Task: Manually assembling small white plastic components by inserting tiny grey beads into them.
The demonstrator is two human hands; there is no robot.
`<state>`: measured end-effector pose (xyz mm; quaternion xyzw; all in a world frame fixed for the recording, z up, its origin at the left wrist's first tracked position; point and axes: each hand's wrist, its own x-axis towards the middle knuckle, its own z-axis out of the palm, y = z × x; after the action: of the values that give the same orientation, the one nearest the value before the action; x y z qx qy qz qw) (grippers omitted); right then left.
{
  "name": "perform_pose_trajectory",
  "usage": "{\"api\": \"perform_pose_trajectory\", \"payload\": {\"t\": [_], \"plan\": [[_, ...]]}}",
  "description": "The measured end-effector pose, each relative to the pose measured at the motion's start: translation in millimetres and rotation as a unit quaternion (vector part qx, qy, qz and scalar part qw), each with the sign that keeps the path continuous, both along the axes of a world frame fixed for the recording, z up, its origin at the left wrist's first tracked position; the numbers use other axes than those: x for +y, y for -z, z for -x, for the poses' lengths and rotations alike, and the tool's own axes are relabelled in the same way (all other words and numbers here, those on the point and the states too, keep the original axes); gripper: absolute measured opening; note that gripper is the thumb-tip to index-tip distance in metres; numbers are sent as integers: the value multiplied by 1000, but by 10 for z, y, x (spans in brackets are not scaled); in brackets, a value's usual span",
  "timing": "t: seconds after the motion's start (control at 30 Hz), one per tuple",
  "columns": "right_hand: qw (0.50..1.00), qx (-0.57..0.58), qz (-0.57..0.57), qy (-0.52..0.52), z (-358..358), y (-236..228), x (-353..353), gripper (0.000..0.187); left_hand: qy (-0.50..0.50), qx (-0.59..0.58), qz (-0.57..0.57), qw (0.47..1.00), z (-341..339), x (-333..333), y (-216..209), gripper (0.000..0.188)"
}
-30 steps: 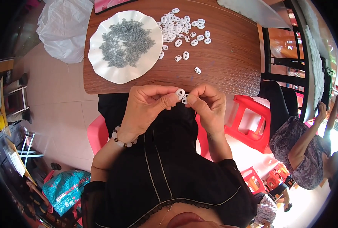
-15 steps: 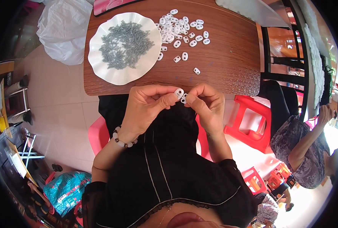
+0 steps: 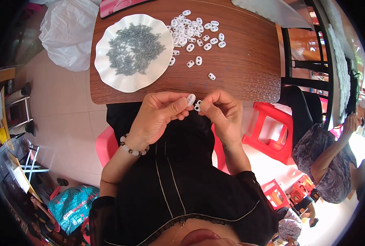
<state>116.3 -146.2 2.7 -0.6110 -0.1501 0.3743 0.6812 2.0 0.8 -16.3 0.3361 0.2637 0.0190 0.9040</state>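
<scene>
Between thumb and fingertips, my left hand (image 3: 160, 108) pinches a white oval cord lock shell (image 3: 191, 99), turned partly on its side. Close beside it, my right hand (image 3: 223, 110) grips a smaller white cord lock insert (image 3: 197, 105) with round holes. A narrow gap separates the two pieces, held just off the table's near edge. Ahead on the table lies a loose pile of white cord lock parts (image 3: 186, 29), both oval shells and smaller inserts. A white scalloped plate (image 3: 104, 76) to the left bears a heap of small grey springs (image 3: 135, 49).
The brown wooden table (image 3: 248, 78) has a curved near edge. One insert (image 3: 211, 76) lies apart from the pile. A red stool (image 3: 268, 133) stands to the right, and another person (image 3: 326, 160) sits beyond it. A white plastic bag (image 3: 69, 37) is left of the table.
My left hand has tilted the shell and drawn it slightly leftward, so it is now apart from the insert. My right hand has stayed almost in place.
</scene>
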Motion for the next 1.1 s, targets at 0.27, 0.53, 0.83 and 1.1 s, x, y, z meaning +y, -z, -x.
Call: {"api": "perform_pose_trajectory", "payload": {"t": [0.27, 0.53, 0.83, 1.1], "plan": [[1000, -2, 11, -7, 10, -10, 11, 4, -8, -14, -68, 998, -17, -8, -56, 22], [999, -22, 39, -4, 13, -31, 25, 7, -7, -16, -107, 994, -24, -12, -40, 20], [995, -83, 50, -12, 19, 5, 36, 7, -18, 1, -196, 980, -33, -28, -77, 20], [994, -98, 50, 4, 86, -6, 52, 6, -30, -8, -253, 967, -16, -33, -132, 19]]}}
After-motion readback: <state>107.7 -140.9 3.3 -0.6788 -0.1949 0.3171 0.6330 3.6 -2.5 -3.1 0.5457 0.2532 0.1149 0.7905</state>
